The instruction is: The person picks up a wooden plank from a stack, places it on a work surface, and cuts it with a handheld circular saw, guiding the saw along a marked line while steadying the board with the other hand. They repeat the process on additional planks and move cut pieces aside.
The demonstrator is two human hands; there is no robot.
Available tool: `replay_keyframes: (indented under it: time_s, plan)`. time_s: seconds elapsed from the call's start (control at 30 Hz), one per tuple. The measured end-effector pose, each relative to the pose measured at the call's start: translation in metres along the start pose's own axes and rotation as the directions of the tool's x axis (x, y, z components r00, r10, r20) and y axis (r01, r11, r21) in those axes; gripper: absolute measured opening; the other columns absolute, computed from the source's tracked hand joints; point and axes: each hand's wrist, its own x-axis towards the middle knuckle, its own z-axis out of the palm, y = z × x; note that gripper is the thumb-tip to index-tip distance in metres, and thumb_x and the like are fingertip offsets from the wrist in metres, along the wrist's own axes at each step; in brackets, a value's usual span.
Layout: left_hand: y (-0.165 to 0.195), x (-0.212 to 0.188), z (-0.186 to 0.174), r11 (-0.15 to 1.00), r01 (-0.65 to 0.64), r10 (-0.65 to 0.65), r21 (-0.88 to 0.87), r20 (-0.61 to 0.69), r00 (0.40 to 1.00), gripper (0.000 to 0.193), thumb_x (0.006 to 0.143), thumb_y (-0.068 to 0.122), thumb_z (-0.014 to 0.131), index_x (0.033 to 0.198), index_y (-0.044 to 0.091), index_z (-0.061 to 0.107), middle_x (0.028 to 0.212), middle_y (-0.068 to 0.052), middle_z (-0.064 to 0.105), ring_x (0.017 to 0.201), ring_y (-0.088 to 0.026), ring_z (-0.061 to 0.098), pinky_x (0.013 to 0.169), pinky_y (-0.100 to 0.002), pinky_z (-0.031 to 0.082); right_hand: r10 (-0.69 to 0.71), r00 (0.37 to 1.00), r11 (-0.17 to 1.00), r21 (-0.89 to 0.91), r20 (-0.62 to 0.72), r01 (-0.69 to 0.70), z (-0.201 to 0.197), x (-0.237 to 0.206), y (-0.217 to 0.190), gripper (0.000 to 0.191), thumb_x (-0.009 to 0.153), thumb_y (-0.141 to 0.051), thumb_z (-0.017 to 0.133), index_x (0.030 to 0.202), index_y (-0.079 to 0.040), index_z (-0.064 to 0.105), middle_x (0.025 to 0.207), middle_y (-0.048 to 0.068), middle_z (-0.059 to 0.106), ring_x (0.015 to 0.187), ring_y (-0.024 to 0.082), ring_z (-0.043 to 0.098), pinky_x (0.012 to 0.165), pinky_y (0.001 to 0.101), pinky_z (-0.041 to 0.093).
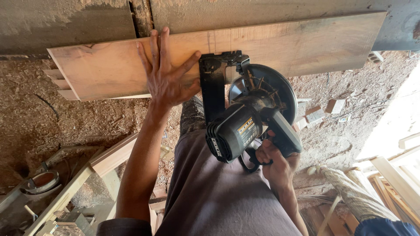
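In the head view, a long wooden board [131,65] lies across the upper part of the scene, and everything else is placed around it. The left hand [168,74] lies flat on the board near its middle; its fingers [154,46] are spread and released, they press on the wood and grasp nothing. Just to the right of this hand, a black circular saw [245,118] stands at the near edge of the board. Its flat base plate [213,87] lies on the wood beside the thumb, and its round blade guard [280,91] is just beyond the board's near edge. The right hand [273,161] is below the board, behind the saw motor, and its fingers are clenched around the saw handle [282,133]. Below the board, the floor [52,126] is covered with sawdust. Small wood offcuts [326,109] lie on it to the right of the saw. A few thin wood strips [59,83] stick out under the left end of the board. A pale timber plank [109,157] lies below the board on the left.
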Motion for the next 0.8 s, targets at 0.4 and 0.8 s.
replay_keyframes:
  time_s: [0.4, 0.8]
  plan:
    - [0.004, 0.008, -0.005, 0.999, 0.021, -0.020, -0.024, 0.055, 0.998, 0.065, 0.095, 0.084, 0.055, 0.144, 0.043, 0.070, 0.170, -0.024, 0.016, 0.158, -0.044, 0.009, 0.123, -0.072, -0.002, 0.021, 0.999, 1.000, 0.009, 0.045, -0.022, 0.004, 0.009, -0.009, 0.024, 0.091, 0.010, 0.059, 0.112, -0.001, 0.056, 0.078, 0.006, 0.053, 0.058, 0.011, 0.045, 0.054, 0.0275, 0.039]
    - [-0.001, 0.013, -0.004, 1.000, 0.019, -0.018, -0.007, 0.086, 0.996, 0.071, 0.095, 0.086, 0.053, 0.152, 0.045, 0.060, 0.168, -0.025, 0.014, 0.157, -0.045, 0.008, 0.121, -0.074, -0.002, 0.026, 0.998, 1.000, 0.007, 0.051, -0.027, 0.010, 0.020, -0.014, 0.019, 0.091, 0.009, 0.059, 0.106, -0.002, 0.058, 0.077, 0.006, 0.053, 0.058, 0.011, 0.045, 0.054, 0.0275, 0.039]
